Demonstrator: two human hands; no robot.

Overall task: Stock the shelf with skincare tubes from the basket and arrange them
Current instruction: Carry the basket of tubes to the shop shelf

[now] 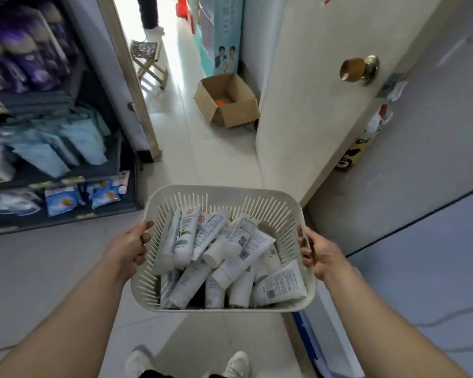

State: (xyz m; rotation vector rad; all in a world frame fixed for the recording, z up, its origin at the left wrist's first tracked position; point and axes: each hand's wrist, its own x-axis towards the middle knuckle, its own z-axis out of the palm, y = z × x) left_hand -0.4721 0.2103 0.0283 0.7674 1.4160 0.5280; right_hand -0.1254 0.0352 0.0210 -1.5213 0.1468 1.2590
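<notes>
- While both hands clench its side rims, the left hand [131, 248] and the right hand [318, 255], the slotted white basket [221, 196] is carried above the tiled floor [216, 156].
- White skincare tubes [231, 257] lie heaped inside it, crossing each other.
- An open cardboard box [225, 100] ahead holds something orange, hard to make out.
- Blurred packets fill the shelf [52, 132] at left, its far side cut off.
</notes>
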